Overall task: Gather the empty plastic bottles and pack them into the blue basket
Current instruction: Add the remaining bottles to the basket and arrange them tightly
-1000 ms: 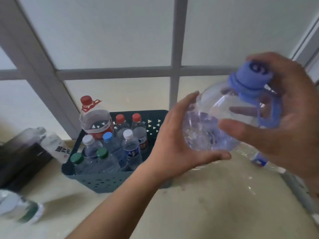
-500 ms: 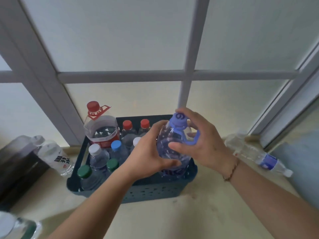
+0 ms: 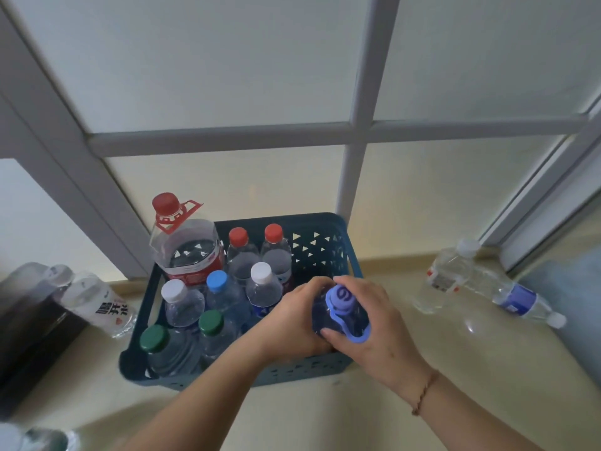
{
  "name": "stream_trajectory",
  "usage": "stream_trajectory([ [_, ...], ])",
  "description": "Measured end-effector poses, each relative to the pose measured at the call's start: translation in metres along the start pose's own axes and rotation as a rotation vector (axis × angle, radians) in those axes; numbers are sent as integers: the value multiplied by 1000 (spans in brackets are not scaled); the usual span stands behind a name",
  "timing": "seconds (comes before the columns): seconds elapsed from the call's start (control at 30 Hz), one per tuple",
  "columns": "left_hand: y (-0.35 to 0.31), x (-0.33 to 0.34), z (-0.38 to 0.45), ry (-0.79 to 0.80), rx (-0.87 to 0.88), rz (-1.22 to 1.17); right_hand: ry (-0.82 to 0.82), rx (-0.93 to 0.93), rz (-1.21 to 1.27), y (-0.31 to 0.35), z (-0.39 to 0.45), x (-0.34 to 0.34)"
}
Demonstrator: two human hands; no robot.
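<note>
The blue basket [image 3: 328, 242] stands on the pale floor below the window, with several upright capped bottles inside. A big bottle with a red cap and handle [image 3: 187, 245] fills its back left corner. Both hands grip a large clear bottle with a blue cap and handle [image 3: 341, 307], upright in the basket's front right part. My left hand [image 3: 292, 320] wraps its left side. My right hand [image 3: 377, 323] holds it at the cap and handle. Two more bottles lie on the floor at right: a white-capped one [image 3: 447, 275] and one with a blue label [image 3: 517, 299].
A white-labelled bottle [image 3: 104, 307] lies left of the basket beside a dark box [image 3: 29, 323]. Another bottle [image 3: 39, 439] shows at the bottom left corner. The window frame [image 3: 354, 131] rises right behind the basket. A blue-grey surface [image 3: 572, 304] borders the far right.
Both hands carried the blue-capped bottle from up close down and left into the basket's front right part. The view tilted and shifted, bringing the bottles at right into sight.
</note>
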State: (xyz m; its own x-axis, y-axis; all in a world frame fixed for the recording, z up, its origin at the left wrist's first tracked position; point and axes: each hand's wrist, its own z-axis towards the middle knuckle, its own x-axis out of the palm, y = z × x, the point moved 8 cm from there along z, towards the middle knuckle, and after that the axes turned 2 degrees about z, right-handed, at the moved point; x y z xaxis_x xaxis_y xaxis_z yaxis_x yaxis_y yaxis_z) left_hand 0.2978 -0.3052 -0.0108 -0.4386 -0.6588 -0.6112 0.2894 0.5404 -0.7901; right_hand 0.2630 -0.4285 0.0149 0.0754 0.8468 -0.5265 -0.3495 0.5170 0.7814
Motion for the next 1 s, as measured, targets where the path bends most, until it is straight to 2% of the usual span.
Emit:
stream_trajectory([
  [0.23,8,2,8,71,-28,58,0,-7,-98,-6,0,0],
  [0.33,9,0,5,97,-58,0,140,23,-154,-7,1,0],
  [0.43,7,-4,-5,161,-102,-71,306,68,-105,-12,-3,-3],
  [0.5,0,-16,-16,101,-81,-20,392,88,-73,-14,-6,-9],
  [0.57,-25,-31,-21,-84,20,86,416,84,-5,-20,-10,-25],
  [0.63,-70,-42,-26,-363,166,176,290,47,29,-27,-12,-58],
  [0.7,-124,-37,-37,-632,386,169,-39,-30,-40,-41,-11,-110],
  [0.73,-148,-24,-40,-715,505,144,-207,-38,-128,-52,-9,-137],
  [0.8,-177,20,-34,-735,701,75,-381,96,-282,-83,3,-175],
  [0.83,-181,45,-21,-708,731,32,-365,210,-309,-103,12,-184],
  [0.9,-161,95,21,-607,596,-72,-221,383,-271,-142,26,-183],
  [0.97,-127,140,69,-493,306,-120,-117,441,-181,-165,32,-174],
  [1.0,-109,158,92,-457,170,-151,-119,438,-151,-170,34,-173],
])
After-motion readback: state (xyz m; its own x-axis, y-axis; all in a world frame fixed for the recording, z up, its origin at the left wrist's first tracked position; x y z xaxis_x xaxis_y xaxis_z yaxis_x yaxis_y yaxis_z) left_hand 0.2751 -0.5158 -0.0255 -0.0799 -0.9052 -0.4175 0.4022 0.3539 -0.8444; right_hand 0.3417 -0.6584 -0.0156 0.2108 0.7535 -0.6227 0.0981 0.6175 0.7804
